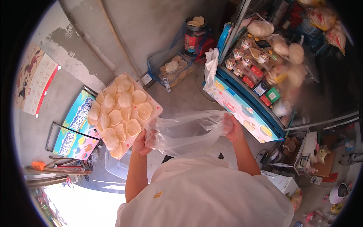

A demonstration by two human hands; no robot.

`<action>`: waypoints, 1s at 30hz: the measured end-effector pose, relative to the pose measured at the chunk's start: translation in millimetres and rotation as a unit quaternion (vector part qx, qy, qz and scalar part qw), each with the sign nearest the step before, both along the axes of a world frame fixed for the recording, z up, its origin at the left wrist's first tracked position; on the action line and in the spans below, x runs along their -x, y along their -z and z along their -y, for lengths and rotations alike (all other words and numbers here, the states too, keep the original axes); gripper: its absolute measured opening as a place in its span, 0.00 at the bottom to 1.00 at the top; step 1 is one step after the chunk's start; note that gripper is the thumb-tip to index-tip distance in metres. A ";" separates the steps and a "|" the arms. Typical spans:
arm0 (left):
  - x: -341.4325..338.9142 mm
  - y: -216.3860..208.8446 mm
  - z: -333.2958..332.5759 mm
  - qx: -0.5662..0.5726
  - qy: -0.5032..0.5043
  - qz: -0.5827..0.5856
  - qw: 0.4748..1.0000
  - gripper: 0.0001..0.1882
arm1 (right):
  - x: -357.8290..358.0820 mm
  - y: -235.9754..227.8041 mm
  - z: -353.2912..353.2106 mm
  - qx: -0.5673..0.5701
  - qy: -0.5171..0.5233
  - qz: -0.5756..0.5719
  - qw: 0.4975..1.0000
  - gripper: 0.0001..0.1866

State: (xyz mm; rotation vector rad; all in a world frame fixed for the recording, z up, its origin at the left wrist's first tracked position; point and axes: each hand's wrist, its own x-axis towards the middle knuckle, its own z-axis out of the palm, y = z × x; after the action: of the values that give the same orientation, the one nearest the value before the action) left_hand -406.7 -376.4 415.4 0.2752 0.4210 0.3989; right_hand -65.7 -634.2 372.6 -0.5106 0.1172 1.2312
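Note:
A clear plastic bag (189,142) is stretched wide between my two hands, its mouth spread in front of my body. My left hand (141,143) grips one side of it, close to the near edge of a pale tray-like surface (155,110). On that surface lies a pile of round, flat, tan breads or pastry shells (120,113). Gripping the bag's other side is my right hand (235,130), beside the printed front panel of a blue-framed counter (245,112). Bunched film hides part of the fingers on both hands.
A plastic crate (153,65) with more round pieces stands by the wall, near a dark jar (193,39). Topped cups (246,59) and small boxes fill the counter at right. A colourful sign (77,123) leans at left. A white appliance (280,181) sits lower right.

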 end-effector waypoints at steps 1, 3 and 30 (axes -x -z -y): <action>3.0 1.6 -0.2 -0.009 0.036 0.011 0.999 0.35 | -0.4 1.5 0.0 0.036 0.041 0.009 0.998 0.20; 5.7 2.0 0.5 -0.025 0.109 0.034 0.993 0.31 | 2.2 -6.1 -4.0 0.108 0.123 0.028 0.986 0.21; -24.9 7.3 -18.2 -0.706 -0.055 -0.394 0.586 0.10 | 29.9 32.8 -38.9 0.271 -0.072 0.767 0.578 0.12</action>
State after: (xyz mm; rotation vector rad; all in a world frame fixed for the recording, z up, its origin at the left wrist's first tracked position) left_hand -381.8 -358.2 408.1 2.0939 0.9350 0.6662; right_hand -95.6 -595.3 339.8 -2.0100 -1.0991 0.4834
